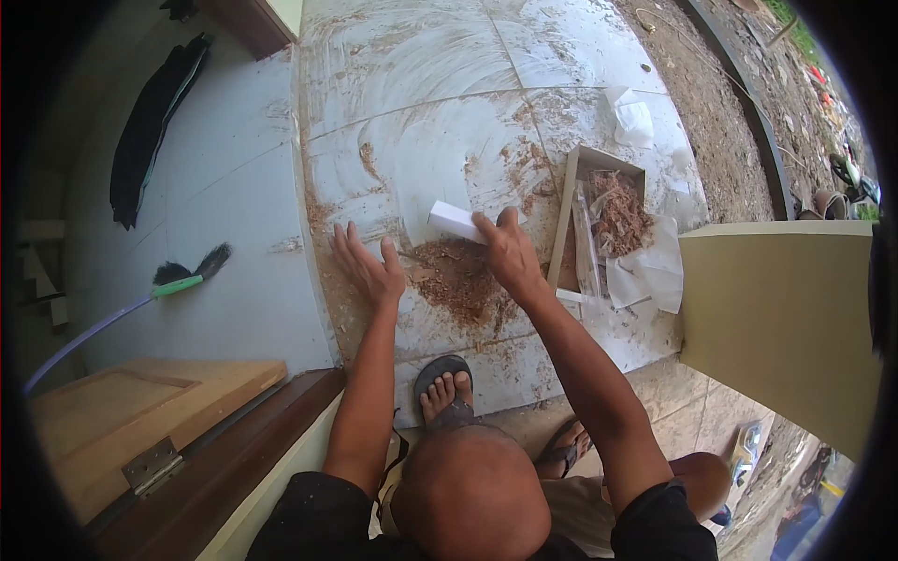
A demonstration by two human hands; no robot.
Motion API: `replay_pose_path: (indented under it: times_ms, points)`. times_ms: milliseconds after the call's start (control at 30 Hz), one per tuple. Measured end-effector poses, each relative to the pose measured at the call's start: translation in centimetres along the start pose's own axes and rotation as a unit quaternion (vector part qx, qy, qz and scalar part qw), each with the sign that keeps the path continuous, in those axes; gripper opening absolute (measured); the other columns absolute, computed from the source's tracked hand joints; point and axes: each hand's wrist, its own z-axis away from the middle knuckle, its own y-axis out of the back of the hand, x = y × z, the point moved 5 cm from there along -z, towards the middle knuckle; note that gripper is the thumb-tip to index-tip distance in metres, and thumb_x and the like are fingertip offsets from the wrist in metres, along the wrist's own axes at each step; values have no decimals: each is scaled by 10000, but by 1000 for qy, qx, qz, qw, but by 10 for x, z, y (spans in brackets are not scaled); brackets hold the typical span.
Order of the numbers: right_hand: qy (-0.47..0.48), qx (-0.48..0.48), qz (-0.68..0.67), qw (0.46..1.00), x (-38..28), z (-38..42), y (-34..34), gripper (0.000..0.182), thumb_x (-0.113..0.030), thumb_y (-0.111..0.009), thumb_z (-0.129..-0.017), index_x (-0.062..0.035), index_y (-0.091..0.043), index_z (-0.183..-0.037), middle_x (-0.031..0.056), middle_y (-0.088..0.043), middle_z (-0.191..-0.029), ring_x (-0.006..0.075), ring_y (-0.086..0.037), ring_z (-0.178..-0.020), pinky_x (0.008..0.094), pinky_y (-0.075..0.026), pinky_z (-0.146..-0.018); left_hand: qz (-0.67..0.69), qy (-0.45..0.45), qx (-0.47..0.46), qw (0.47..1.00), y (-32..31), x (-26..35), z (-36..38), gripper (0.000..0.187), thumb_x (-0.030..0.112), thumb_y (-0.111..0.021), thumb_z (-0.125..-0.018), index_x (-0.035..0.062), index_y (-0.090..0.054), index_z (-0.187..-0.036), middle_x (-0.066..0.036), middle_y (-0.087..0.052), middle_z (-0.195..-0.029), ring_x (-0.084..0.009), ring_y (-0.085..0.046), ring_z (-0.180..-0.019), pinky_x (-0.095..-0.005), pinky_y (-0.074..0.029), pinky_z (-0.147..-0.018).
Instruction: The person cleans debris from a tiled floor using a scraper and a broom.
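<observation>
My right hand [513, 254] is closed around one end of a white, box-like rectangular piece [453, 220], held low over the tiled floor. Just below this piece lies a heap of reddish-brown debris [456, 290], like dirt or wood shavings. To the left of the heap is my left hand [370, 269], its fingers spread and nothing in it, close over the floor. Right of my right hand sits a shallow cardboard box [564, 224] partly filled with similar brown debris [619, 213] and a strip of clear plastic [586, 248].
White papers [659, 265] lie against the box, and a crumpled sheet [630, 116] is beyond it. At left are a broom [178, 286], a wooden door [154, 397] and a dark cloth [154, 136]. A pale wall [776, 318] stands at right. Brown dust streaks the tiles [412, 140].
</observation>
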Motion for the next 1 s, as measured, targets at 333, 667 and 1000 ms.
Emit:
replay_pose_path:
  times_ms: [333,667,1000]
  points:
    - [-285,84,-24,955,2,75,-16,393,-44,-569,-795,-53,-547,-1188,281,-482,-1003,481,-603,-765,527,-504,-654,128,-71,-176,974,-29,44,48,486,324,-412,-961,-25,-495,-1289,-236,-411,-1371,-406,-356,-1287,-494,-268,-1079]
    - [-354,68,-255,897,-26,94,-67,291,-69,-518,-788,20,-563,-1061,275,-609,-854,428,-605,-855,453,-476,-762,558,138,-244,781,-41,74,88,486,284,-380,-1009,-58,-423,-1352,-161,-466,-1371,-251,-437,-1268,-347,-311,-1076]
    - [-336,253,-571,705,-6,91,103,250,-23,-556,-805,4,-598,-1050,21,-582,-738,97,-506,-607,274,-419,-500,590,-3,-247,769,-7,256,27,375,172,-419,-981,-49,-520,-1267,-198,-528,-1306,-296,-477,-1241,-357,-338,-1050]
